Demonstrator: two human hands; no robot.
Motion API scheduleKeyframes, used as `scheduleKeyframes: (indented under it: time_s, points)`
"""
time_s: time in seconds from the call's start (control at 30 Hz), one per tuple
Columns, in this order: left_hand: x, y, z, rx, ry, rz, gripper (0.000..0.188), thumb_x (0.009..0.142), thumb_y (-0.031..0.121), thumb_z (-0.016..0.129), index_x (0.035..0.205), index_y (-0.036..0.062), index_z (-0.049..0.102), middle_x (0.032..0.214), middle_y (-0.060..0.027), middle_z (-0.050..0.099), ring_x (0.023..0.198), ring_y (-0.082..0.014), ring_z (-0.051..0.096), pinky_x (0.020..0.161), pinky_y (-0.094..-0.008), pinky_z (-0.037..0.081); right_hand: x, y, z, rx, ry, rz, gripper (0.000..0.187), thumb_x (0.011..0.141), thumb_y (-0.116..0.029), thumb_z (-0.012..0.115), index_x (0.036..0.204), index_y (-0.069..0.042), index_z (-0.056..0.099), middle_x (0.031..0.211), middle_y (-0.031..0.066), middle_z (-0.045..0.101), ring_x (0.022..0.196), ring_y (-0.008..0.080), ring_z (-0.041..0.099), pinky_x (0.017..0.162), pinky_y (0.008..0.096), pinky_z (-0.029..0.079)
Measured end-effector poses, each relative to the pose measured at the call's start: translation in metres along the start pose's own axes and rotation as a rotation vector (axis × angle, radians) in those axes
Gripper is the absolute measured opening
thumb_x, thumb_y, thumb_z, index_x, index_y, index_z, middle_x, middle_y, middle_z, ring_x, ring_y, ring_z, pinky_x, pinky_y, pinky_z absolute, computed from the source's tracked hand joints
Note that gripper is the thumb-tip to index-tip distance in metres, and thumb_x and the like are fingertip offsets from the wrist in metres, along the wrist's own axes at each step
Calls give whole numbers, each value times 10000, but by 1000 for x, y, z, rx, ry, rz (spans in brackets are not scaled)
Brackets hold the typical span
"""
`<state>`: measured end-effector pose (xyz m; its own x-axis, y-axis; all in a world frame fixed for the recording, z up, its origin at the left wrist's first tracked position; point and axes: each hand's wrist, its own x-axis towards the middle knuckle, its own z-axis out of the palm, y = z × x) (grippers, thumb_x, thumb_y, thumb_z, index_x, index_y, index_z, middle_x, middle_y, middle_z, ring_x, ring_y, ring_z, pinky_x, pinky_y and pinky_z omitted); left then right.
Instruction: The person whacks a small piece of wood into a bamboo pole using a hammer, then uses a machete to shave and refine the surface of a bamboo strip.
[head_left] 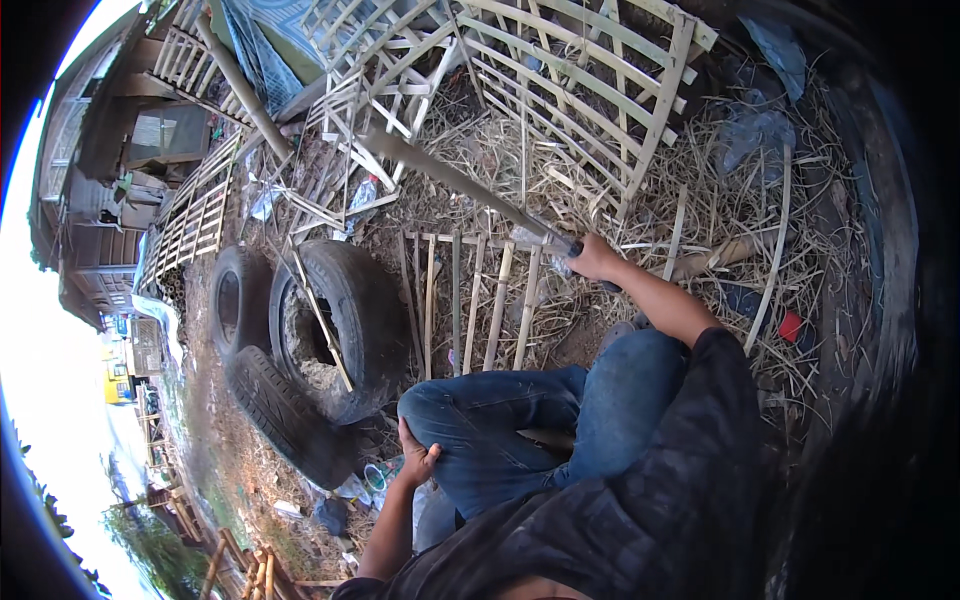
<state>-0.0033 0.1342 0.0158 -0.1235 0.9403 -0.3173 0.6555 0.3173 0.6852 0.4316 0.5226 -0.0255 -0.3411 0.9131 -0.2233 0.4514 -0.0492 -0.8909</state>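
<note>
My right hand (598,258) is closed round the dark handle of a machete (470,188), whose long grey-brown blade points up and to the left, smeared by motion toward its tip. Below the blade lies a frame of split bamboo slats (497,305), close in front of my bent knees. My left hand (418,458) rests against my knee in blue jeans (450,425), thumb apart from the fingers and nothing held; some of its fingers are hidden.
Old tyres (345,300) stand at the left, a stick (320,320) leaning across one. Slatted bamboo panels (590,75) lie at the far side. Bamboo shavings (740,200) cover the ground, with a bamboo pole (715,257) and a red scrap (790,326) at the right.
</note>
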Motion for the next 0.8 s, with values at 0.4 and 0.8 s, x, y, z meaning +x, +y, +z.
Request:
scheduleKeyframes:
  time_s: [0.4, 0.8]
  points:
    - [-1, -9, -6, 1, 11, 6, 1130, 821, 549, 606, 1425, -58, -132, 1493, -266, -5, 1395, -347, 46, 1125, -405, 47, 8, -45, -11, 31, 14, -159, 329, 679, -277, 690, 607, 19, 564, 520, 164, 552, 477, 257, 559, 512, 390, 446]
    - [4, 8, -3, 81, 39, -6, 1157, 795, 576, 610, 1426, -55, -127, 1480, -270, 61, 1380, -344, 146, 1122, -395, 137, 12, -8, -2, -91, -52, -30, 282, 658, -269, 674, 666, 7, 616, 627, 199, 613, 635, 344, 632, 600, 418, 484]
